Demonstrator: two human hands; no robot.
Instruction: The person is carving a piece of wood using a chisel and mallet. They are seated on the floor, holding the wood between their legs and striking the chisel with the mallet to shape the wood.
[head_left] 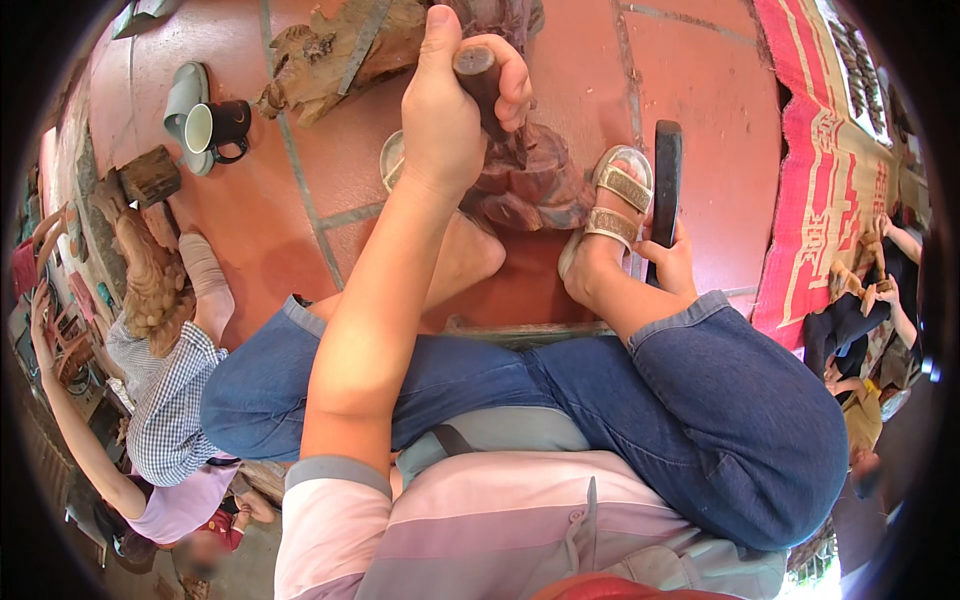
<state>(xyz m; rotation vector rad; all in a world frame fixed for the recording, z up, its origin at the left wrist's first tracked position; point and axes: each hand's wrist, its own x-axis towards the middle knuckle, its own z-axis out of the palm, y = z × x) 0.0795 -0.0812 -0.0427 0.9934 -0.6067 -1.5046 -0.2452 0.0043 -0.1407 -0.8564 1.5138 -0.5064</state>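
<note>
My left hand (450,100) reaches far ahead, its fingers curled round a dark, round-ended wooden handle (475,62). The thumb points away from me. Just under that fist stands a reddish-brown wood carving (530,185), near my feet; whether the handle's lower end touches it I cannot tell. Beside my sandalled right foot (615,205), my right hand (672,262) is closed on the near end of a long dark bar (667,170), which stands up past the fingers. Part of that grip is hidden behind the bar and my leg.
A rough brown wood block (350,55) lies beyond the carving, left of it. Further left are a dark mug (225,125) and a grey slipper (186,90). A red patterned mat (810,180) borders the right. People sit on both sides; the left one is near a carved wooden piece (150,265).
</note>
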